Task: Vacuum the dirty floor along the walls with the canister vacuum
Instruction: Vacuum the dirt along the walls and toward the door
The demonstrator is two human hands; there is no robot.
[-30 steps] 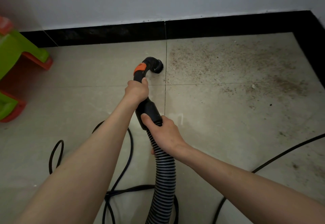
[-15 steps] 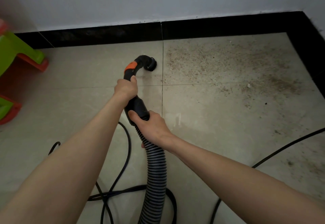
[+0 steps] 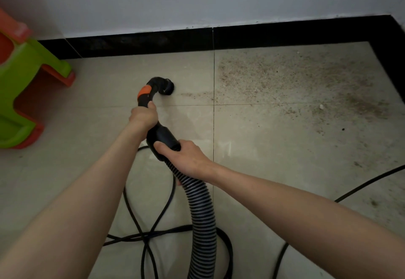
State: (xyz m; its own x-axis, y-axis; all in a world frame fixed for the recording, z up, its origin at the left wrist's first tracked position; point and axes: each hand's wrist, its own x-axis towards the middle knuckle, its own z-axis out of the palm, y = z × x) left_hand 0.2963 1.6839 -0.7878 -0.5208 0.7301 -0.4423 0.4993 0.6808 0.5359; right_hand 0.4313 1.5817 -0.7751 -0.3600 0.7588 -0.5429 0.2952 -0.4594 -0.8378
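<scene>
A black vacuum handle (image 3: 162, 138) with an orange band curves down to a round nozzle (image 3: 168, 87) that sits on the beige floor tile. My left hand (image 3: 143, 117) grips the handle just below the orange band. My right hand (image 3: 186, 157) grips the cuff where the ribbed grey-black hose (image 3: 202, 219) joins, and the hose runs down out of view. Brown dirt (image 3: 291, 85) covers the tiles to the right of the nozzle, up to the black skirting (image 3: 285, 35). A thin dirt streak (image 3: 195, 95) lies just right of the nozzle. The canister is not in view.
A green and orange plastic stool (image 3: 24, 85) stands at the left by the wall. Black power cord (image 3: 149, 230) loops on the floor under my arms, and another stretch of cord (image 3: 361, 184) crosses at the right. The white wall meets a corner at the far right.
The nozzle has slid left, away from the tile joint and the dirt patch, leaving a thin streak. Both hands keep the same grip.
</scene>
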